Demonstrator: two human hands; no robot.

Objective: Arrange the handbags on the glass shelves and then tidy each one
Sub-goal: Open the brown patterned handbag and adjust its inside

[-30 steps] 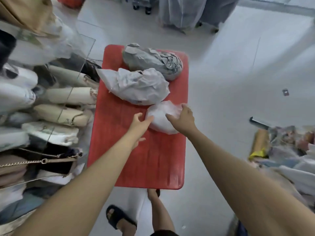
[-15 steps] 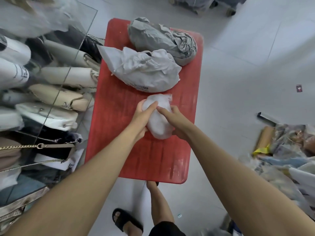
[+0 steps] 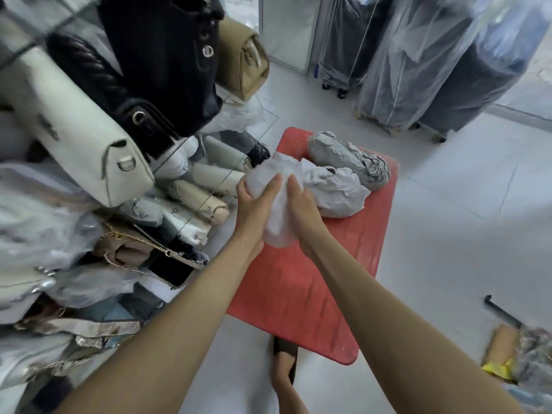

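While my hands, left [image 3: 254, 204] and right [image 3: 301, 204], clasp the white-wrapped bag [image 3: 276, 186] above the red bench [image 3: 298, 294], I steady it for shelving.

Bright, even light fills the scene with only soft shadows. Motion blur smears the handbags [image 3: 89, 138] at near left, and wide-angle distortion bends the plastic-covered garment racks [image 3: 433, 55] far right.

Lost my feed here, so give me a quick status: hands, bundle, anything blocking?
Left hand and right hand grip white wrapped bundle above red table. Two wrapped bundles on table beyond. Nothing blocking.
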